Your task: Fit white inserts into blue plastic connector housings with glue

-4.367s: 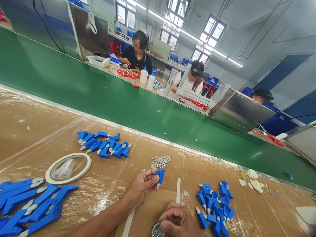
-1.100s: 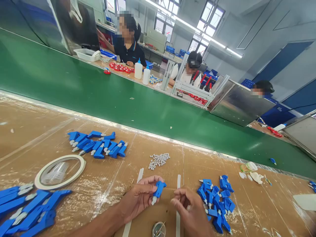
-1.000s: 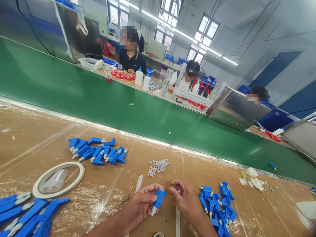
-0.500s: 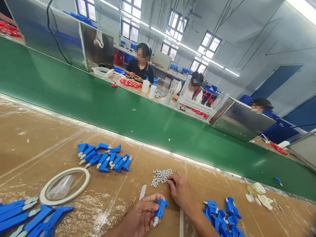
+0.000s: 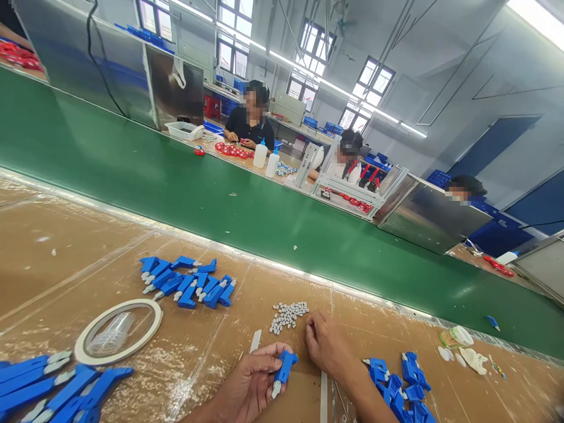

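Observation:
My left hand (image 5: 252, 380) is closed on a small blue plastic part (image 5: 286, 366) with a pale grey tip pointing down, pinched between thumb and fingers. Just right of a heap of small grey pieces (image 5: 288, 316), my right hand (image 5: 326, 345) has its fingers curled together. Its fingertips are turned away, so whatever they may pinch is hidden. Below both hands lies a brown board (image 5: 299, 393) with a white strip (image 5: 324, 395) along its right side.
Blue grey-tipped parts lie in groups at the middle left (image 5: 185, 282), lower left (image 5: 66, 388) and lower right (image 5: 396, 385). A tape roll (image 5: 83, 351) rings a clear plastic cup (image 5: 115, 333). Beyond runs a green conveyor belt (image 5: 247, 205), with co-workers seated across it.
My right hand went from a small round container up to the grey heap, then drew slightly back from it. The blue part stays in my left hand, tilted differently than at first.

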